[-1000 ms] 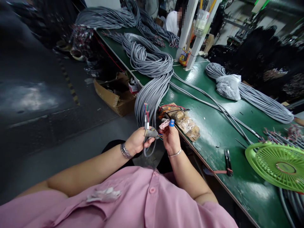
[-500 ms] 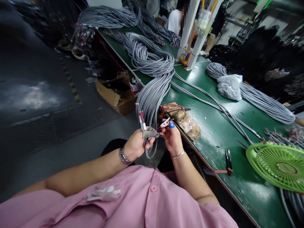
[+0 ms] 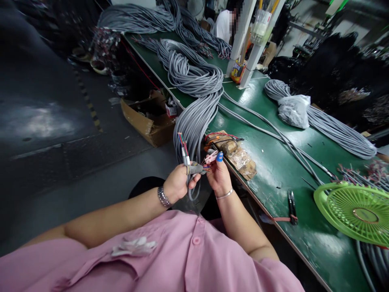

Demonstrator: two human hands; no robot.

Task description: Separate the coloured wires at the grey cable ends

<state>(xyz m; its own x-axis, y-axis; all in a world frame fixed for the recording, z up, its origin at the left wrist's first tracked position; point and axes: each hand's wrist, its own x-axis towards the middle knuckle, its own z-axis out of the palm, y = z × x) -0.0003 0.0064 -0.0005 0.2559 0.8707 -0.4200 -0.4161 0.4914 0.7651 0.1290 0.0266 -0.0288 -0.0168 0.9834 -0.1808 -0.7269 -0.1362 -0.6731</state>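
Observation:
My left hand [image 3: 178, 181] is closed round the end of a grey cable [image 3: 194, 168], in front of my chest and off the bench's near edge. Thin coloured wires [image 3: 183, 146] stick up from the cable above that fist. My right hand [image 3: 219, 175] pinches other coloured wire ends at the cable's tip, just right of the left hand. Its fingertips wear a blue cap [image 3: 219, 156] and a pinkish one. Both wrists carry metal bands.
A green bench [image 3: 273, 162] runs off to the right, with big grey cable bundles [image 3: 194, 81], a taped wooden block [image 3: 235, 154], black cutters [image 3: 292, 207], a green fan [image 3: 354, 211] and a plastic bag [image 3: 293, 110]. A cardboard box [image 3: 148, 117] stands on the floor. Another person sits far back.
Both hands stay together on the cable end. The upright wires have tilted slightly, first to the left and then back, and the hands have shifted a little.

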